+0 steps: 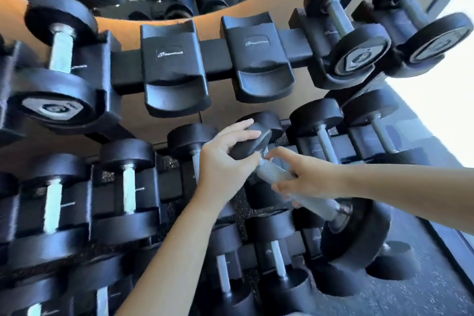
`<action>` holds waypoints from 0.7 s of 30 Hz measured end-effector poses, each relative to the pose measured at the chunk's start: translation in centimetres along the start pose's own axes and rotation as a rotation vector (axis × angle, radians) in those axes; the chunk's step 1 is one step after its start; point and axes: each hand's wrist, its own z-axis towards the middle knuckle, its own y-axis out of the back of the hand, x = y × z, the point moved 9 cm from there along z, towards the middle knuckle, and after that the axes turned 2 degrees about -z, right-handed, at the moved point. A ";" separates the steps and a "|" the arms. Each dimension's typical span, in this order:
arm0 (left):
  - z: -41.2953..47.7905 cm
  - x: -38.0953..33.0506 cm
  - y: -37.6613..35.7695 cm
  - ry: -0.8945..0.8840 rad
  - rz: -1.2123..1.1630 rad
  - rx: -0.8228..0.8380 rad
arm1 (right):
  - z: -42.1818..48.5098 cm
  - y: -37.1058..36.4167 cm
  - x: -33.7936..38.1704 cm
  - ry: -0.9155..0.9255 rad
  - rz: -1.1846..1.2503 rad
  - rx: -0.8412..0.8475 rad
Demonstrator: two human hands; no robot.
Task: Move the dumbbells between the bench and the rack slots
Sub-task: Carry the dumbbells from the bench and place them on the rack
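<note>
**A:** Where is the weight right now?

**B:** You have the black rubber-headed dumbbell with the knurled grey metal handle in the air, in front of the middle tier of the black steel rack. It rests in no slot that I can see. Your left hand is clasped over its far head, fingers curled across the top. Your right hand wraps the handle, with the index finger stretched out along it.

**A:** Which way does it lie?

**B:** Its long axis runs on a slant. The far head is up and to your left, close against the rack. The near head is low and to your right, toward your body. So your left hand is the nearer one to the slots, and I judge that your right hand takes most of the load.

**A:** Where could it go?

**B:** 2 empty black moulded cradles sit side by side on the top tier, above your left hand. They run front to back, so you would probably have to swing the near head round to square the axis with one of them. Your hands hide the slot just below the dumbbell. The worktop is out of view, so I cannot tell which way this move is headed.
</note>
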 end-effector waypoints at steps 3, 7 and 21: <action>4.1 -0.5 0.2 -0.106 0.048 0.129 | 1.2 1.4 1.4 -0.005 0.103 -0.056; 8.8 -0.8 -0.4 -0.196 0.150 0.206 | 3.3 3.7 2.5 0.002 0.302 -0.095; 12.0 -2.1 -3.4 -0.249 0.297 0.212 | 9.5 16.8 3.1 0.033 0.281 -0.412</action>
